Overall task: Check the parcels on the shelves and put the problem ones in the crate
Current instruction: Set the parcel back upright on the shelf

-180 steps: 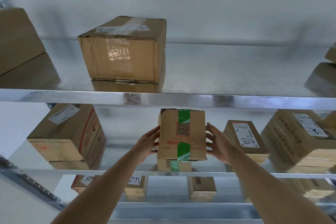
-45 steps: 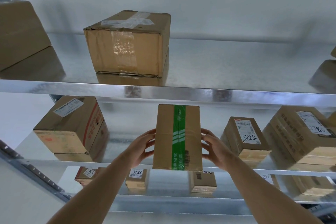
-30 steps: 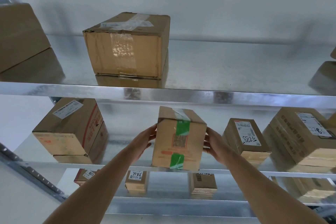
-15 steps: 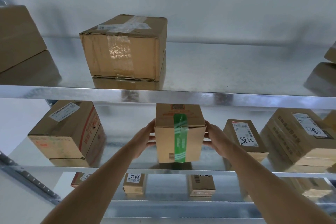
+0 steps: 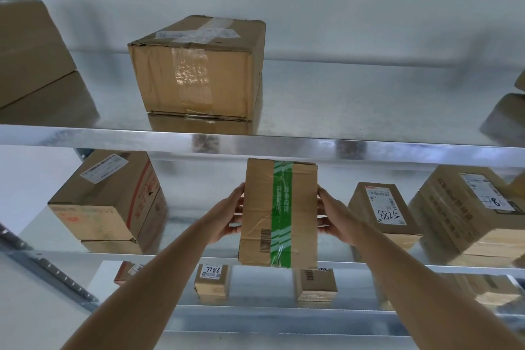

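I hold a small brown cardboard parcel [image 5: 279,213] with a green tape stripe and a barcode in front of the middle shelf [image 5: 397,266]. My left hand [image 5: 228,217] grips its left side and my right hand [image 5: 336,217] grips its right side. The long taped face is turned toward me and the parcel is lifted off the shelf. No crate is in view.
A large taped box [image 5: 199,71] sits on the top shelf [image 5: 369,148]. On the middle shelf stand a red-printed box [image 5: 110,202] at left, a box marked 5289 [image 5: 383,209] and a bigger box [image 5: 471,213] at right. Small parcels, one marked 7186 [image 5: 211,280], lie on the lower shelf.
I have turned the parcel over in both hands several times; half a second ago a short end faced me, now the long taped face with the barcode does.
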A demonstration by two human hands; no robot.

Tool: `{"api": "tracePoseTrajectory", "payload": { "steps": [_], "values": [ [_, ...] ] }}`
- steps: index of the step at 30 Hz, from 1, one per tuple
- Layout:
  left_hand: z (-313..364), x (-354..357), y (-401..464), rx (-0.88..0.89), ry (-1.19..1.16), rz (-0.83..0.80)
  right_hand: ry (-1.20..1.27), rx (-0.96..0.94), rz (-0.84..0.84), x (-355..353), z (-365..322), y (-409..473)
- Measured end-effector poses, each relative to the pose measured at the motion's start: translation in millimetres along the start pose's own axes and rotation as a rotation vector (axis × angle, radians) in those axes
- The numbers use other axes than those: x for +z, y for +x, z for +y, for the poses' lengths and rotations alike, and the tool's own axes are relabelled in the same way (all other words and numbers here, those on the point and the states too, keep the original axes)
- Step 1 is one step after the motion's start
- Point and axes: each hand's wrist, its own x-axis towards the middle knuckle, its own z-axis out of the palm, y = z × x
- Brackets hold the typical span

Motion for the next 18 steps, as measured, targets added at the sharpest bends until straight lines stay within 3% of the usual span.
{"api": "tracePoseTrajectory", "payload": {
  "steps": [18],
  "values": [
    [-4.7,1.4,-2.0,-0.039,-0.028,-0.005,0.009,0.044,-0.032,0.4,7.6,4.6]
  ]
}}
